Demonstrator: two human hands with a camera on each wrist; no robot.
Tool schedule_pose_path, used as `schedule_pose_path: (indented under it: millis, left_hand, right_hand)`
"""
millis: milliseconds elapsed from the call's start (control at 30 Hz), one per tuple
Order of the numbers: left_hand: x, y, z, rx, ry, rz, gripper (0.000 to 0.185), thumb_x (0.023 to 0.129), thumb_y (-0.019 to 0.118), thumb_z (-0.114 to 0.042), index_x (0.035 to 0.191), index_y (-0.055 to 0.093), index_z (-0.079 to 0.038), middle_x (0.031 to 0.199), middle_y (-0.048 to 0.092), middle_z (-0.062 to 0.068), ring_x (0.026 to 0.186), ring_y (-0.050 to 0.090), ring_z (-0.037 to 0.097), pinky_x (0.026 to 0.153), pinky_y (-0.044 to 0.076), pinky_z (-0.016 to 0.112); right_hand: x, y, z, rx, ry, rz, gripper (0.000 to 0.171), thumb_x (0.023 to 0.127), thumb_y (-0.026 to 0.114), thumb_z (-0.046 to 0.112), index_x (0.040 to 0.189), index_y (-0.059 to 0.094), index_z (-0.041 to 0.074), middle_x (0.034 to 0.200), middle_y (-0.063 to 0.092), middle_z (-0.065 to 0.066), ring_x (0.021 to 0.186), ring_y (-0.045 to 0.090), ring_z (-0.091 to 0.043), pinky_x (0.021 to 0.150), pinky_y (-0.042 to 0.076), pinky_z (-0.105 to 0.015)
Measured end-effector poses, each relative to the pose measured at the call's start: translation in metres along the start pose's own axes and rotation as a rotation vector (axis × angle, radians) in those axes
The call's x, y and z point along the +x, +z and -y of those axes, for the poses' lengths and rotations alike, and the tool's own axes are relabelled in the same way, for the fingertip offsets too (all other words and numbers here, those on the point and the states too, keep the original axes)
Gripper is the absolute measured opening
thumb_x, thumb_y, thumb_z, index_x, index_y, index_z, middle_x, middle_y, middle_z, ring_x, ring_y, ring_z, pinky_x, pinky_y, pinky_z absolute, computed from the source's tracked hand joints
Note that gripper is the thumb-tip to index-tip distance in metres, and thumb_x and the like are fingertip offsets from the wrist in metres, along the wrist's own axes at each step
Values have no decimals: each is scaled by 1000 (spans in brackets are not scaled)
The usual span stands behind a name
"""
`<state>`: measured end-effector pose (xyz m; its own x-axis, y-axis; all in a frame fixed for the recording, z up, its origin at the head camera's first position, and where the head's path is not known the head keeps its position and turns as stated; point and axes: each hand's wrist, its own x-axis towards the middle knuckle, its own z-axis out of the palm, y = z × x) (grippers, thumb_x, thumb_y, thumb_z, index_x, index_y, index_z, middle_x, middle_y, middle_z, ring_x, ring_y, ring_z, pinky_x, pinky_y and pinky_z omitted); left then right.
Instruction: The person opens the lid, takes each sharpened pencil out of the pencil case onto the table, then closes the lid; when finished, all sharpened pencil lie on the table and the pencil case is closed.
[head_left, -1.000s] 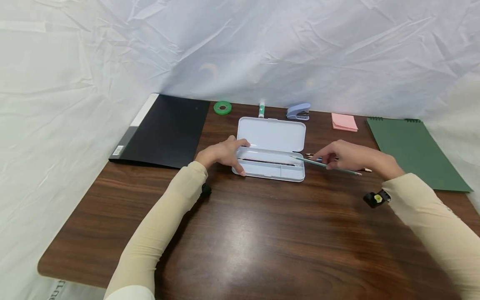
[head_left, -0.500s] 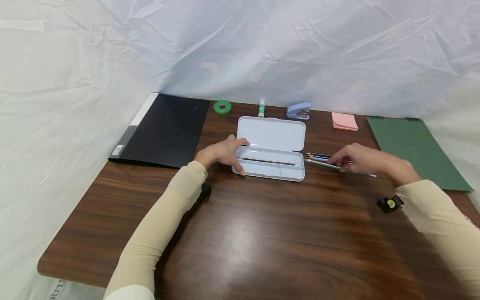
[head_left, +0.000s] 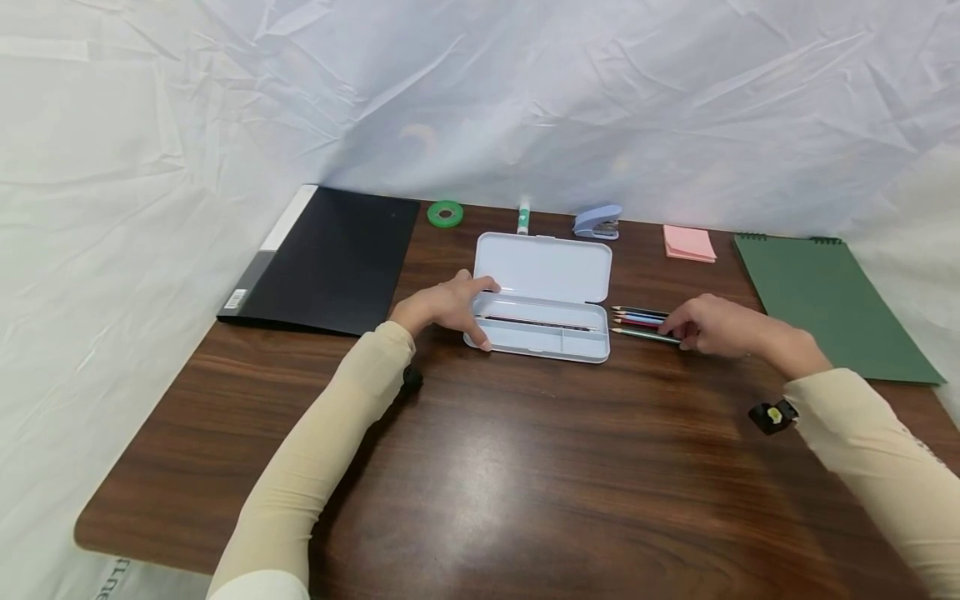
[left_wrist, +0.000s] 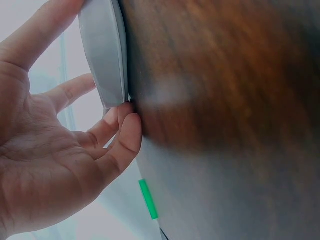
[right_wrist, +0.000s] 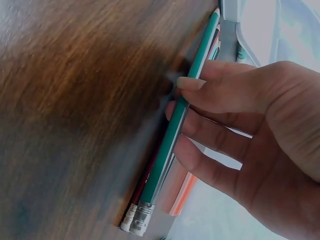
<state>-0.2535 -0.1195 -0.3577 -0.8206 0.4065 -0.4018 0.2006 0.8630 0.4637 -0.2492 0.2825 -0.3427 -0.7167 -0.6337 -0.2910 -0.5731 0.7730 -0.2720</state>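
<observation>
A pale pencil case [head_left: 543, 268] lies with its lid raised at the middle of the table. One thin dark pencil [head_left: 536, 323] rests in its long compartment. My left hand [head_left: 447, 305] holds the case's left end, thumb at the front edge and fingers toward the hinge side. To the right of the case, my right hand [head_left: 716, 325] pinches a green pencil [right_wrist: 165, 145] between thumb and fingers, its point toward the case. Several other pencils [head_left: 637, 318] lie side by side just beyond it, partly hidden by my fingers.
A black folder [head_left: 337, 258] lies at the left. Along the back are green tape [head_left: 446, 214], a glue stick [head_left: 523, 218], a lilac stapler [head_left: 597, 222] and pink sticky notes [head_left: 689, 243]. A green spiral notebook [head_left: 832, 304] lies beyond my right hand.
My right hand has drawn the green pencil back from over the case, to the right and down to the table beside the other pencils. The left hand and case have stayed put.
</observation>
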Motion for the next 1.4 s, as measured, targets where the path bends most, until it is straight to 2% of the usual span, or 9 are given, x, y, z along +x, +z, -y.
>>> schedule_pose_path:
  millis: [233, 500, 700, 833, 1167, 1400]
  left_hand:
    - [0, 0, -1, 1, -9, -4, 97, 73, 89, -36, 153, 34, -26, 138, 34, 16, 116, 48, 31, 101, 44, 47]
    - [0, 0, 0, 1, -7, -6, 97, 74, 89, -36, 153, 35, -26, 140, 34, 17, 117, 48, 31, 101, 44, 47]
    - [0, 0, 1, 0, -6, -2, 97, 74, 89, -37, 153, 34, -27, 139, 34, 16, 116, 48, 31, 101, 44, 47]
    - [1, -1, 2, -2, -9, 2, 97, 73, 89, -37, 153, 34, -27, 140, 33, 17, 117, 47, 31, 101, 44, 47]
    - [1, -1, 1, -7, -13, 10, 97, 74, 89, -37, 153, 34, -27, 139, 33, 17, 117, 47, 31, 101, 44, 46]
    - [0, -1, 0, -10, -11, 11, 96, 74, 89, -37, 153, 34, -26, 138, 34, 17, 116, 47, 31, 100, 44, 46]
  right_hand:
    - [-2, 4, 4, -67, 24, -55, 28, 83, 71, -8, 108, 75, 4, 81, 63, 3, 73, 54, -11, 63, 48, -32]
    - [-6, 6, 4, -112, 57, -70, 29, 82, 74, -6, 109, 74, 4, 83, 63, 2, 74, 55, -13, 63, 48, -35]
    - [-7, 8, 2, -131, 58, -96, 22, 81, 75, -5, 97, 73, 10, 83, 65, 3, 76, 59, -12, 64, 51, -37]
    - [-7, 7, 1, -145, 76, -111, 21, 82, 75, -4, 91, 71, 14, 79, 63, 4, 71, 55, -12, 63, 48, -36]
    - [-6, 6, -4, -145, 97, -129, 17, 83, 75, -2, 94, 71, 11, 79, 64, 3, 70, 54, -13, 61, 47, -37]
    - [-7, 5, -5, -157, 116, -147, 14, 85, 75, 1, 86, 67, 12, 73, 58, 2, 66, 49, -14, 59, 39, -34]
